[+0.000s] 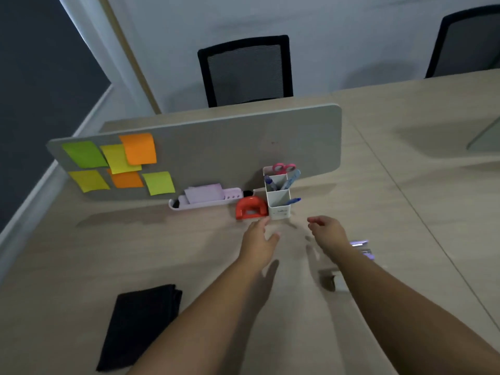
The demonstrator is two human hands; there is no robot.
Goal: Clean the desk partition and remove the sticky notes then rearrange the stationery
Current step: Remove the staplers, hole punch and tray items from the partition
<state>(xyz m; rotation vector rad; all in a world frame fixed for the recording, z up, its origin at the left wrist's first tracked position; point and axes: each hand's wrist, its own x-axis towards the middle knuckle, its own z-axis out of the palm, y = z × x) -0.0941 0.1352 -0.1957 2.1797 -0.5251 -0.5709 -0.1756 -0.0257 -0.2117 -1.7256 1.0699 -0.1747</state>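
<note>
Six green, yellow and orange sticky notes [119, 163] still cling to the grey fabric desk partition [216, 147] at centre left, so little looks done. Both hands, left hand [259, 239] and right hand [328, 234], hover empty with loosely spread fingers below the white plastic pen holder [278, 198]; the folded black cloth [140, 323] lies untouched at lower left.

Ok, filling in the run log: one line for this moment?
left hand open, at white pen holder | right hand empty | six sticky notes on partition

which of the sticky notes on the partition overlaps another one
The upper orange sticky note: its left edge lies over the yellow sticky note beside it. The other four sit apart or underneath.
</note>
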